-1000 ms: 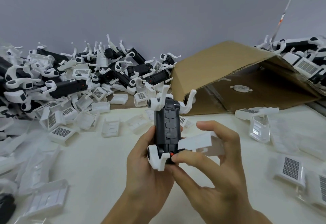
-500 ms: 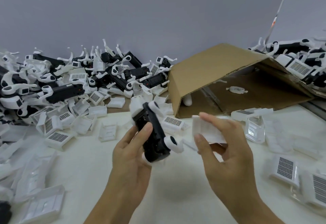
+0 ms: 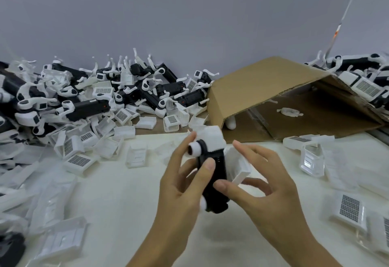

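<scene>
Seen from the head camera, the left hand (image 3: 181,186) grips the black unit (image 3: 214,174) upright, just below centre over the table (image 3: 126,203), with the thumb on its face. The right hand (image 3: 271,184) pinches a white cover (image 3: 240,168) against the unit's 3 o'clock flank. I'd square the cover's edges to the body first, then press evenly rather than forcing one corner. The grid labels (image 3: 350,207) at 4 o'clock carry no readable writing, and no brand shows.

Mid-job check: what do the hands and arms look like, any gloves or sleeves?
No gloves: the left hand and right hand are bare, with short nails and no rings. The forearms are bare too: no sleeve, watch or band shows.
</scene>
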A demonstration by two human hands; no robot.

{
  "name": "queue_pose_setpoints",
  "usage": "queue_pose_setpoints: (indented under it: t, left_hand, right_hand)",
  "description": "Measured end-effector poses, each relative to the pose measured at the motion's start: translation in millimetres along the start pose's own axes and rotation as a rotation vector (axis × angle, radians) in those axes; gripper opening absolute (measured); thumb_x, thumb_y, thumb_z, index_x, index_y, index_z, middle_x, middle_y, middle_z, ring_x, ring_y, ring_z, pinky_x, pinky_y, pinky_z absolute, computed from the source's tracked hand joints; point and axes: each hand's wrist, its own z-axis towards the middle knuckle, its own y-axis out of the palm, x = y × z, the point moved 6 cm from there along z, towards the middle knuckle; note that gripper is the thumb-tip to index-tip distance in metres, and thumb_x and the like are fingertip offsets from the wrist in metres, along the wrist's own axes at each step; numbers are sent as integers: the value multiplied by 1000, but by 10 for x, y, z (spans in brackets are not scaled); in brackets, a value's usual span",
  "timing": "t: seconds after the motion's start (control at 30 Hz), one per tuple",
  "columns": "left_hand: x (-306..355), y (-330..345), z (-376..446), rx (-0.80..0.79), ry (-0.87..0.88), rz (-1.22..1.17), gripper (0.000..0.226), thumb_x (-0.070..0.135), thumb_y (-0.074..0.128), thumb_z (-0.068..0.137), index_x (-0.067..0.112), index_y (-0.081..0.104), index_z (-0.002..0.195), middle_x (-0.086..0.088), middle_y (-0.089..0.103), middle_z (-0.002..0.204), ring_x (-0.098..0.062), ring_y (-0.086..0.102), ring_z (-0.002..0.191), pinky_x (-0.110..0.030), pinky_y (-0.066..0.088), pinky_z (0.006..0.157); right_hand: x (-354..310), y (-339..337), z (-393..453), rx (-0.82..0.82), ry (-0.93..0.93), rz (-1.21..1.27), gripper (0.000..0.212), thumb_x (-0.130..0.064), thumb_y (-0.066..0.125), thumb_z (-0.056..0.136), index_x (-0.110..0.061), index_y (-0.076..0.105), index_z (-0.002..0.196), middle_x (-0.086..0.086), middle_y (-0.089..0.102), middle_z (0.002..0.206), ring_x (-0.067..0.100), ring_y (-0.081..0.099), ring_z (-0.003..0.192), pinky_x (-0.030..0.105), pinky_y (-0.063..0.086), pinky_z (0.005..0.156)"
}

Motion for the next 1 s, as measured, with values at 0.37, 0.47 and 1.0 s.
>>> queue_pose_setpoints:
  t: [0.37,0.47,1.0]
  left_hand:
    - [-72,63,-7,-63,13,-10,56,21,61,85,59,60,126,2,74,115,-16,71,106,-23,56,75]
    - [-75,88,-21,-66,26,17,50,24,60,86,59,63,123,6,75,111,-14,71,105,-27,56,78]
    - [-49,14,39,-40,0,16,39,36,61,88,46,60,125,-4,77,108,-23,74,102,-36,61,81]
  right_hand:
    - [28,31,-60,14,13,-59,51,-65,60,85,-59,41,131,-34,60,111,2,58,107,14,50,80]
    - [4,4,-58,49,-7,-74,49,-68,65,75,-57,52,121,-29,64,109,4,61,105,13,50,70]
    - [104,115,-9,-133,324,342,52,-57,63,65,-27,66,107,-14,78,90,1,73,85,10,54,65]
